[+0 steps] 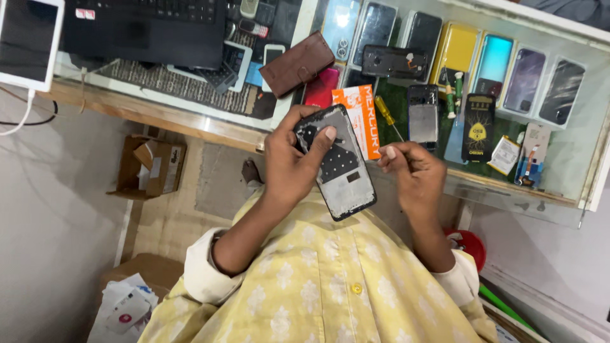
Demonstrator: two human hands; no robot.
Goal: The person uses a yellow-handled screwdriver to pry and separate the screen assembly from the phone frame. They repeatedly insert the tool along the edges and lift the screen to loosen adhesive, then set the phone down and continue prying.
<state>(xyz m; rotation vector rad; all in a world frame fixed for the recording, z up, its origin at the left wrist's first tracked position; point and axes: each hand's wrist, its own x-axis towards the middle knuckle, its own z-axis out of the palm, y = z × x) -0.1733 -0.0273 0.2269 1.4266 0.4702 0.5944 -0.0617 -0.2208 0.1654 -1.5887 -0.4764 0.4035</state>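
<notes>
Over the near edge of the glass-topped counter (190, 117), the left hand (289, 162) is gripping an opened grey phone frame with a dark inner plate (340, 165), fingers wrapped behind it and the thumb pressing on its upper part. The right hand (413, 174) is hovering just beside it, fingertips pinched nearly shut on something too small to make out. If you ask me, keeping that frame steady and tilted toward the light is helping most here, and working over the counter rather than the lap is safer for tiny bits. Under the glass, the display case is holding rows of phones and back covers (508, 70), and a yellow-handled screwdriver (386, 114) is lying beside an orange and white packet (362, 117).
</notes>
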